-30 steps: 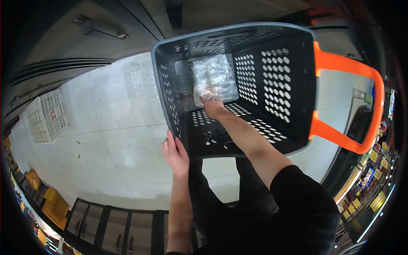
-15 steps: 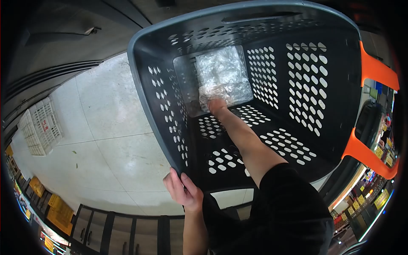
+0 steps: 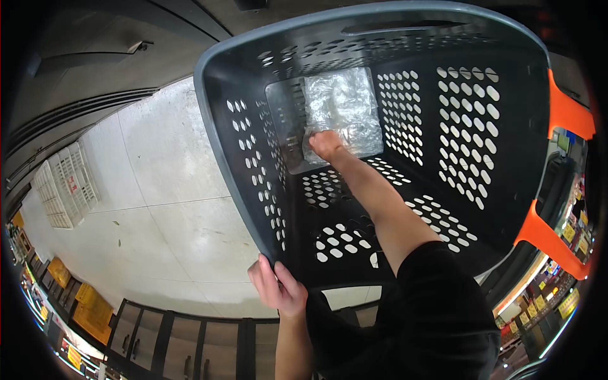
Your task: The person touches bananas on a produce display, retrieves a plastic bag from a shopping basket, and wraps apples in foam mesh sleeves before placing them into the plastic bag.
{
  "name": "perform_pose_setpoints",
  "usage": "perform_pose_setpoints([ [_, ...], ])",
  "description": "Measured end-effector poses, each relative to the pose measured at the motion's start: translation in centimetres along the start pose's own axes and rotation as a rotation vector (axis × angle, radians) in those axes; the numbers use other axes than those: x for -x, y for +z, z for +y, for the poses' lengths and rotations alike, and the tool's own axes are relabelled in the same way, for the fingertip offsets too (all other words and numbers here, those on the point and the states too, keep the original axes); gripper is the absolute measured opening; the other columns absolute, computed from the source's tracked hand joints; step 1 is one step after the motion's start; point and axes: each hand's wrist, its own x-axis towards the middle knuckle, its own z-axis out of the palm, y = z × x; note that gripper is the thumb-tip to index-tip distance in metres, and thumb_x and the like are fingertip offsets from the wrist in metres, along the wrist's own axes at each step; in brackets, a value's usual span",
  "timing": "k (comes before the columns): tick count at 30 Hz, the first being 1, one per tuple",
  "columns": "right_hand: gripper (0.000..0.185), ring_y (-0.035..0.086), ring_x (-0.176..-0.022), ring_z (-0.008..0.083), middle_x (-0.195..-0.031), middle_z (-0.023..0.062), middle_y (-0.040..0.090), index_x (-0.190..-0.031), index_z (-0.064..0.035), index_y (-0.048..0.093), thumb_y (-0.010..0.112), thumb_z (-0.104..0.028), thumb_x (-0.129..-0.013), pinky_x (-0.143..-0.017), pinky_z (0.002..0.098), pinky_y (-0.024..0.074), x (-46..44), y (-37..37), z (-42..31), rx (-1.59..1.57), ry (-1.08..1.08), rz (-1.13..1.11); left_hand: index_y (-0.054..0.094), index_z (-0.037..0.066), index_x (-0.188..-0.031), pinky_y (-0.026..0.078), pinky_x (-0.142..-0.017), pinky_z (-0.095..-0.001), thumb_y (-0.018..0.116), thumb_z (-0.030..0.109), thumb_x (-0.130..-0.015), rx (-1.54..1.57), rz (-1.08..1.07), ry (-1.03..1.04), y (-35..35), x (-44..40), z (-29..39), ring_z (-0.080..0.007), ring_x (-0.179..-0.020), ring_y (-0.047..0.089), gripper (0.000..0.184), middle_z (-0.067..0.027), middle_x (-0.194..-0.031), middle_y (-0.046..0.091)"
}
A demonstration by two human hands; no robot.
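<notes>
A deep dark grey basket [image 3: 506, 158] with rows of oval holes is tilted with its mouth towards me. Its orange handle [image 3: 567, 114] sticks out at the right. My left hand [image 3: 278, 286] grips the basket's lower left corner, fingers wrapped over the rim. Far inside, my right hand [image 3: 325, 144] is closed at the lower left edge of a crinkled clear plastic package [image 3: 345, 107] lying on the basket's bottom. The fingertips are hidden, so what they pinch is hard to make out.
On the pale tiled floor [image 3: 183, 240] at the left stands a white plastic crate [image 3: 68, 185]. Yellow crates [image 3: 93, 313] and dark cabinets [image 3: 183, 348] line the lower left. Shelves with yellow labels [image 3: 569, 304] are at the right. A dark panel with a handle is at the upper left.
The basket has come closer and fills more of the view. My right hand stays by the package, having shifted slightly. My left hand has moved down and right with the rim.
</notes>
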Motion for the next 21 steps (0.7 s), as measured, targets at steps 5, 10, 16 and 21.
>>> perform_pose_setpoints([
  [5, 0.020, 0.070, -0.079, 0.0312, -0.086, 0.0152, 0.071, -0.098, -0.0023, 0.065, 0.049, -0.010, -0.088, -0.070, 0.0429, 0.0562, 6.0, -5.1, 0.4, -0.070, -0.018, 0.074, 0.052, -0.011, -0.127, 0.044, -0.074, -0.0428, 0.055, -0.007, -0.089, 0.016, 0.029, 0.045, 0.3, -0.2, -0.2, -0.0345, -0.084, 0.054, 0.038, -0.0210, -0.101, 0.061],
  [10, 0.025, 0.069, -0.085, 0.0384, -0.089, 0.0221, 0.070, -0.110, -0.0018, 0.054, 0.053, -0.008, -0.085, -0.077, 0.0460, 0.0553, 10.8, -9.3, 1.0, -0.224, 0.194, 0.114, 0.050, -0.010, -0.128, 0.044, -0.077, -0.0428, 0.055, -0.005, -0.090, -0.038, -0.025, 0.053, -0.4, -0.8, 0.7, -0.0353, -0.085, 0.054, 0.039, -0.0209, -0.101, 0.060],
  [16, 0.046, 0.068, -0.088, 0.0393, -0.094, 0.0228, 0.068, -0.115, -0.0029, 0.047, 0.068, -0.031, -0.085, -0.077, 0.0464, 0.0543, 10.1, -11.1, 1.7, -0.416, 0.436, 0.188, 0.050, -0.010, -0.129, 0.044, -0.077, -0.0438, 0.054, -0.004, -0.091, -0.054, -0.047, 0.028, -0.1, -0.5, 0.6, -0.0356, -0.085, 0.055, 0.039, -0.0210, -0.102, 0.060],
  [21, 0.083, 0.067, -0.095, 0.0390, -0.134, 0.0292, 0.048, -0.150, -0.0055, 0.015, 0.065, -0.028, -0.088, -0.077, 0.0447, 0.0551, 5.3, -9.5, 0.9, -0.425, 0.586, 0.309, 0.048, -0.012, -0.129, 0.044, -0.076, -0.0439, 0.052, -0.004, -0.091, 0.002, -0.019, 0.012, 0.2, -0.1, 0.1, -0.0369, -0.086, 0.055, 0.038, -0.0230, -0.103, 0.059],
])
